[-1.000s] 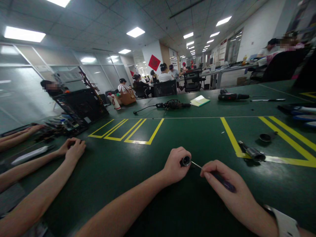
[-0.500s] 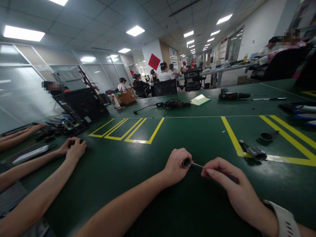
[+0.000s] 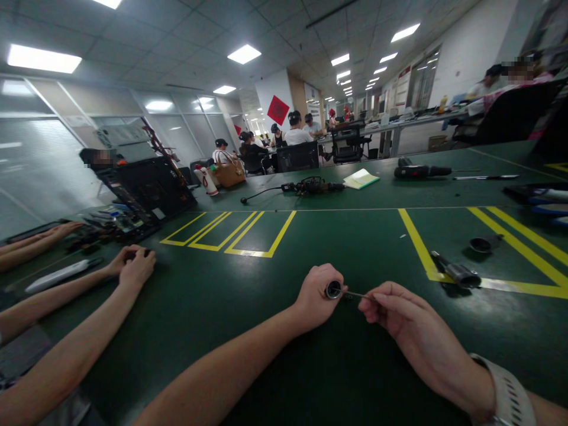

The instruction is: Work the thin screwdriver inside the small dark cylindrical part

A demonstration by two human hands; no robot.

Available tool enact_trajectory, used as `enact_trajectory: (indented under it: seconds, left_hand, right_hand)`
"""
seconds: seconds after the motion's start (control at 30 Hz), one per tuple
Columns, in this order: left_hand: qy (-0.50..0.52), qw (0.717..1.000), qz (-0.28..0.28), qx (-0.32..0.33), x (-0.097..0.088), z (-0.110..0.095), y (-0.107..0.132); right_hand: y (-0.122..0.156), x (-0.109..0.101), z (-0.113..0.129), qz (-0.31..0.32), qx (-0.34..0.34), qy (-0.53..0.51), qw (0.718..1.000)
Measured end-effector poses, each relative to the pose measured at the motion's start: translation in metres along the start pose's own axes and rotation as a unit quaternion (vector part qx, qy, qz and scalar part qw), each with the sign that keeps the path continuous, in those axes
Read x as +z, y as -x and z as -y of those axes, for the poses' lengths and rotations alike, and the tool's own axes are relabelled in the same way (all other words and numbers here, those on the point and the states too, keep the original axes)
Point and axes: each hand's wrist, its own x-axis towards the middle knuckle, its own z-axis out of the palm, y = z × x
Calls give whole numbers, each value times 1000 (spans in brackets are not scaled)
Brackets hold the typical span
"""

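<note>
My left hand is closed around a small black cylindrical part with a round shiny end, held just above the green table. My right hand pinches a thin screwdriver; its metal shaft reaches left to the part, and its handle is hidden in my fingers. Both hands sit close together at the near middle of the table.
Another person's hands rest on the table at left, near an opened laptop and a white tool. A black cylinder and a small cap lie right on the yellow lines. Cable tool, notepad, power driver lie farther back.
My right hand has rolled over the screwdriver, hiding its dark handle, and the shaft now lies flatter toward the part. My left hand stays put.
</note>
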Motion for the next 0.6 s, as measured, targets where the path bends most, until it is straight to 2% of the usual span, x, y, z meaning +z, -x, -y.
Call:
enact_trajectory:
  seconds: [0.1,0.2,0.3,0.43,0.6]
  left_hand:
    - [-38,999,27,19,0,1,1]
    - [-50,997,43,27,-1,-1,0]
    - [-38,999,29,5,-1,-1,-1]
    - [-26,999,17,-16,-1,-1,-1]
    - [-31,999,27,-26,0,0,-1]
  right_hand:
    - [2,1,1,-11,-23,64,998]
    - [0,0,1,-8,1,20,1000]
    - [-4,-3,0,-5,25,-30,999]
    - [-7,-6,1,-11,39,-40,998]
    - [-6,-4,2,-20,38,-48,998]
